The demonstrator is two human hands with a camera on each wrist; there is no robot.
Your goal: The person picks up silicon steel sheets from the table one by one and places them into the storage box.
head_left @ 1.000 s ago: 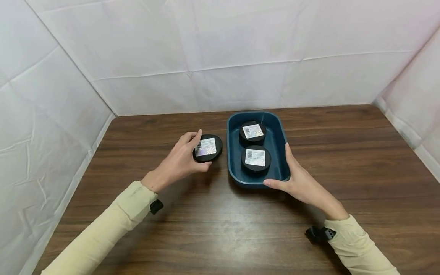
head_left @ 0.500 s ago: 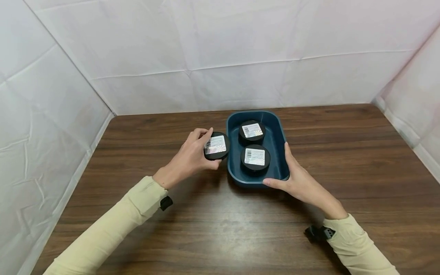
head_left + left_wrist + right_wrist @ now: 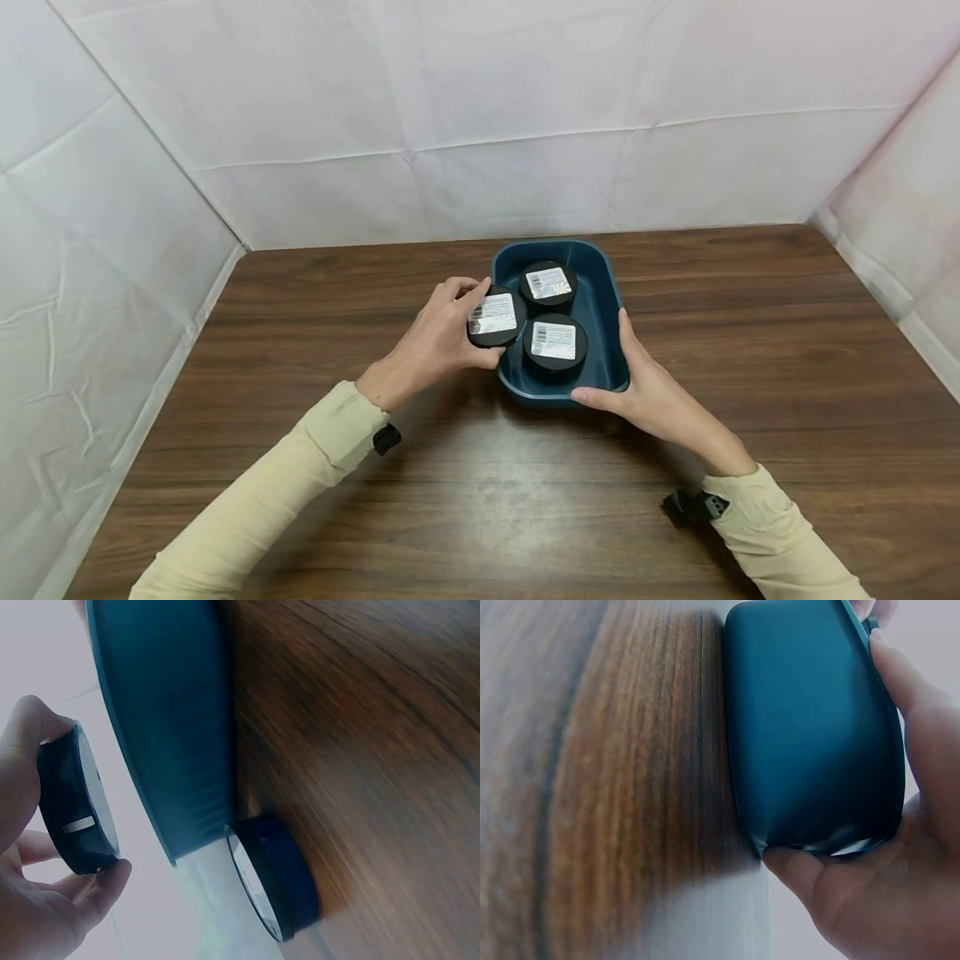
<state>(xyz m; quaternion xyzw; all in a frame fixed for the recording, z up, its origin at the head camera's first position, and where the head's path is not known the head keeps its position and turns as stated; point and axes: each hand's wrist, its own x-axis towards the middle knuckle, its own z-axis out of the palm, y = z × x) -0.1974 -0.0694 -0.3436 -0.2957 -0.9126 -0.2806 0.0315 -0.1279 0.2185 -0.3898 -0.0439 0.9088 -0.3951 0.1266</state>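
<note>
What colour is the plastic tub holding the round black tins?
Dark teal blue tub; clearest in the head view.

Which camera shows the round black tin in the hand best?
The head view: the tin shows whole, label up, held by the left hand over the tray rim. The left wrist view shows it edge-on between fingers. The right wrist view shows no tin.
</note>
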